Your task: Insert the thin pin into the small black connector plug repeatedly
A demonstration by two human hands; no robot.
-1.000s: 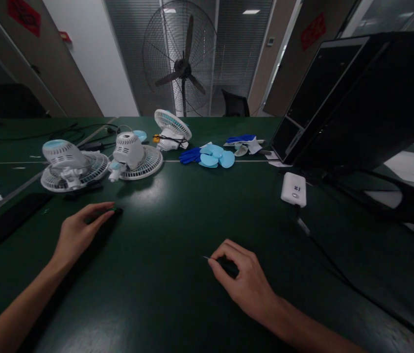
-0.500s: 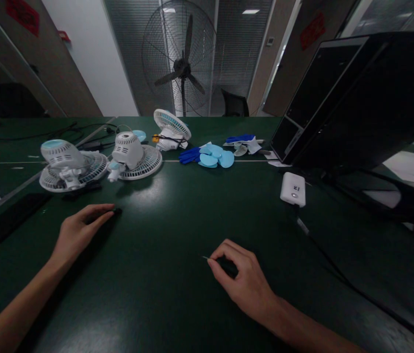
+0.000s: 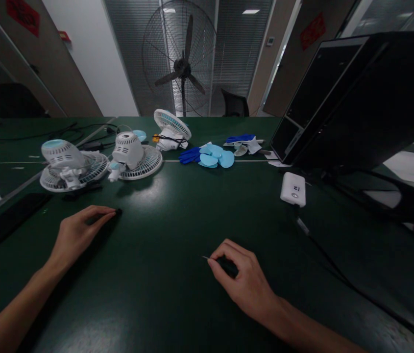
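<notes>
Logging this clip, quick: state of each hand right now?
Left hand: closed on a small dark piece.
Right hand: closed, pinching a thin pale piece.

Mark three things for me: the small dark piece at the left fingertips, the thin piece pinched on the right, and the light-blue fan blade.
Small dark piece [image 3: 119, 212]: head view, its exposed end.
Thin piece [image 3: 205, 257]: head view, its protruding length.
Light-blue fan blade [image 3: 216, 154]: head view, near its middle.

Tabletop [image 3: 170, 211]: dark green. Fan blade [image 3: 225, 158]: light blue. Left of the fan blade: glove [image 3: 189, 155], deep blue; fan housing [image 3: 129, 152], white with dark slots; nearer, small part [image 3: 119, 212], black. Nearer than the fan blade: slender piece [image 3: 205, 257], silvery grey. Right of the fan blade: boxy device [image 3: 292, 189], white with dark characters
</notes>
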